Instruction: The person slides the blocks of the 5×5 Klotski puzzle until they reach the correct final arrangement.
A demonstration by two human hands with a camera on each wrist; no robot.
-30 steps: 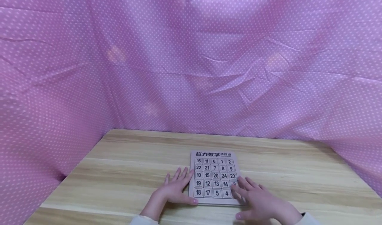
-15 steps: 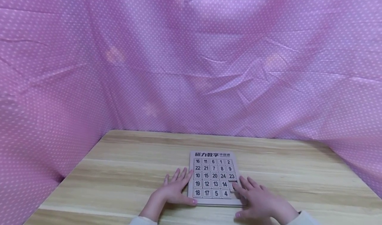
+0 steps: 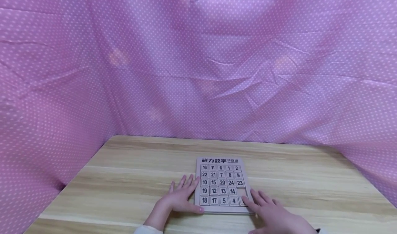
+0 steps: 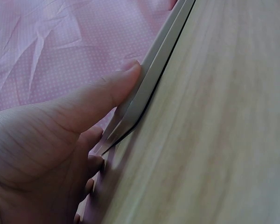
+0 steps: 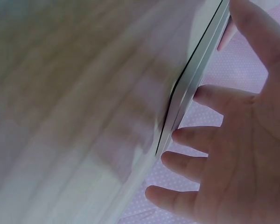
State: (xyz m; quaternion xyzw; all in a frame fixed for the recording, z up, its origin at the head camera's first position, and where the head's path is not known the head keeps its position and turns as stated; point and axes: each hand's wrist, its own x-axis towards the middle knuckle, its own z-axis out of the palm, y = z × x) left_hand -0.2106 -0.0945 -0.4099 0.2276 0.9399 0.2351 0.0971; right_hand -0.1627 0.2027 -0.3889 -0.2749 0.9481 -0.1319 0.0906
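Observation:
A pale sliding number puzzle (image 3: 221,210) lies flat on the table, with rows of numbered square tiles under a printed heading. My left hand (image 3: 181,199) rests at its near left corner, thumb against the front edge and spread fingers along the left side. In the left wrist view the thumb (image 4: 123,81) touches the puzzle's edge. The index finger of my right hand (image 3: 274,215) presses on the bottom right tile (image 3: 242,203), covering its number. Its other fingers spread beside the right edge. Just above that tile is an empty slot (image 3: 241,192), below tile 23 (image 3: 240,183).
The wood-grain table (image 3: 139,158) extends to both sides of the puzzle and behind it. Pink dotted cloth (image 3: 198,72) hangs behind the table and along its sides.
My right index finger has slid the tile marked 3 down toward the near edge, and the empty slot now lies above it. The left hand stays at the corner.

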